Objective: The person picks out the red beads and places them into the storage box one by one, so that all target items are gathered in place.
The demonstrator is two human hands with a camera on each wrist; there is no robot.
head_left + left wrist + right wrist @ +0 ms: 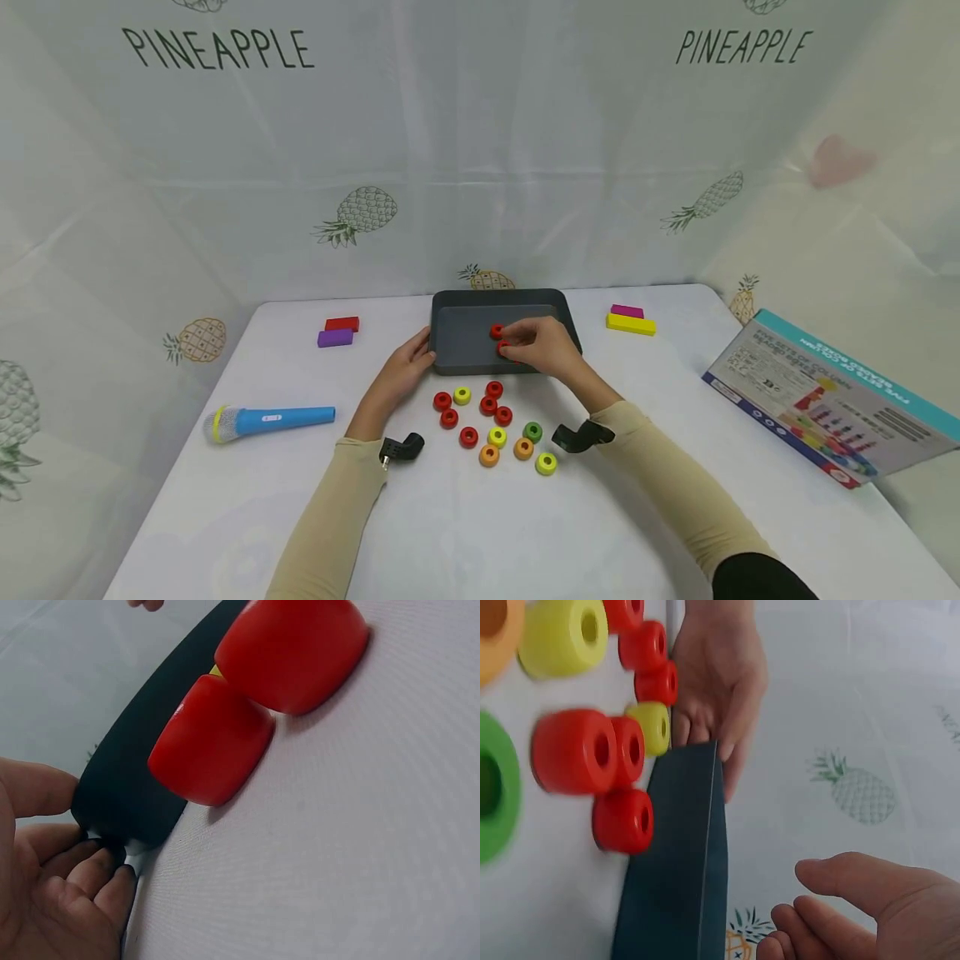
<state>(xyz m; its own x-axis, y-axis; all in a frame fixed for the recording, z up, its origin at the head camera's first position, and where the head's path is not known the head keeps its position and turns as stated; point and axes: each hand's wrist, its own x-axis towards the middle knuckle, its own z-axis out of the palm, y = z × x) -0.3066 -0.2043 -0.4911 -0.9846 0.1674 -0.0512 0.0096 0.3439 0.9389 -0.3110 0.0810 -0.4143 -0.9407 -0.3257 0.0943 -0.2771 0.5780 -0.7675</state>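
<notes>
A dark grey tray [480, 367] lies at the back of the table. My left hand [406, 369] grips its left near corner; in the left wrist view the thumb [41, 789] lies against the outer side with the fingers curled below. Over the tray's right part hovers my right hand [553, 346], thumb and fingers apart; in the right wrist view nothing shows between them. Two red beads, one farther back [497, 331] and one nearer [503, 347], are in the tray by its fingertips. Several red beads [468, 437] lie in front, with yellow [546, 463], orange [489, 455] and green [532, 431] ones.
A blue toy microphone [277, 419] lies at the left. Red [342, 323] and purple [335, 337] blocks sit back left; magenta [627, 311] and yellow [631, 324] blocks sit back right. A printed box [832, 400] leans at the right edge. Pineapple-print cloth hangs behind.
</notes>
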